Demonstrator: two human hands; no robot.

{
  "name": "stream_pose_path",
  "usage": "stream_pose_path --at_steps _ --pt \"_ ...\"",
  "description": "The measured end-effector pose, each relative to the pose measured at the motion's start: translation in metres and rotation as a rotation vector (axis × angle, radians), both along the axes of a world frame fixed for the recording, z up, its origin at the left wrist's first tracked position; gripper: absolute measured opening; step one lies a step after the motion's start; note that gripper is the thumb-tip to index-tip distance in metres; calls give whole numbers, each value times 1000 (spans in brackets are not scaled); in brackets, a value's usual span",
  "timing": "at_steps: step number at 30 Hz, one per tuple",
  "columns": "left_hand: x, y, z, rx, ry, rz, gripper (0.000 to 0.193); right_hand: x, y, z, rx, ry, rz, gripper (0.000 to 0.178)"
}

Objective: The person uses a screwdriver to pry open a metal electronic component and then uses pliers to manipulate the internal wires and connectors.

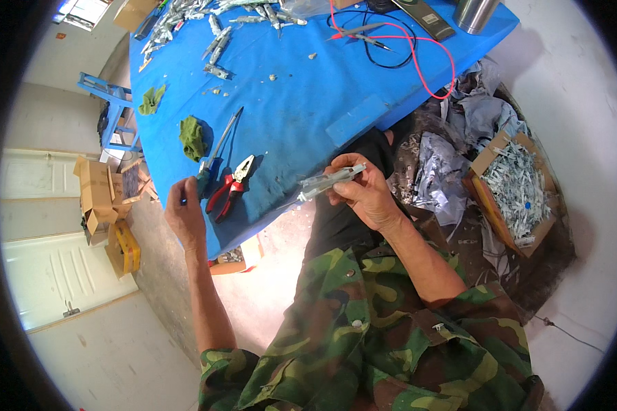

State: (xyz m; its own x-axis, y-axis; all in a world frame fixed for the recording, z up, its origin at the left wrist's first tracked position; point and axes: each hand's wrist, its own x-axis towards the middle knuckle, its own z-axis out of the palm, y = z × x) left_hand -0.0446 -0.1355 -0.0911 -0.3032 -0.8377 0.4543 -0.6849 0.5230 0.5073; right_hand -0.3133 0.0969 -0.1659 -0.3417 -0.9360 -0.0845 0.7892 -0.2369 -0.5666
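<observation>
White walls (pixel 569 89) are curving around the room, and a table covered in wrinkled blue sheeting (pixel 298 116) is filling the top of the frame. At the right, I'm seeing an open carton (pixel 490 152) holding pale strips (pixel 517 185), probably keeping them gathered. A screwdriver (pixel 225 137) and red-handled pliers (pixel 232 188) are lying left of centre, near the table edge, apparently for easy reach. The left hand (pixel 185 212) is hovering beside the screwdriver's handle, fingers curling; I can't tell whether it's gripping anything. Mid-frame, the right hand (pixel 365 195) is pinching a slim grey-white part (pixel 330 181) between thumb and fingers, seemingly leaving its far end exposed. Small crumbs (pixel 273 77) are dotting the sheeting above.
</observation>
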Motion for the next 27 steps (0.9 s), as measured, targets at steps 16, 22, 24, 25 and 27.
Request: stream_pose_path --at_steps 16,22,24,25,27 --pt "-100 150 51 30 -301 -645 43 9 7 17 -27 295 26 30" --pt "-99 163 36 195 -127 -572 29 10 14 17 -13 220 77 31" --pt "-99 167 34 345 -37 -513 27 10 15 15 13 285 100 31" --pt "-100 169 33 363 -20 -496 26 10 17 18 32 342 105 31" --pt "-101 173 32 398 14 -461 25 12 18 21 65 394 112 29"
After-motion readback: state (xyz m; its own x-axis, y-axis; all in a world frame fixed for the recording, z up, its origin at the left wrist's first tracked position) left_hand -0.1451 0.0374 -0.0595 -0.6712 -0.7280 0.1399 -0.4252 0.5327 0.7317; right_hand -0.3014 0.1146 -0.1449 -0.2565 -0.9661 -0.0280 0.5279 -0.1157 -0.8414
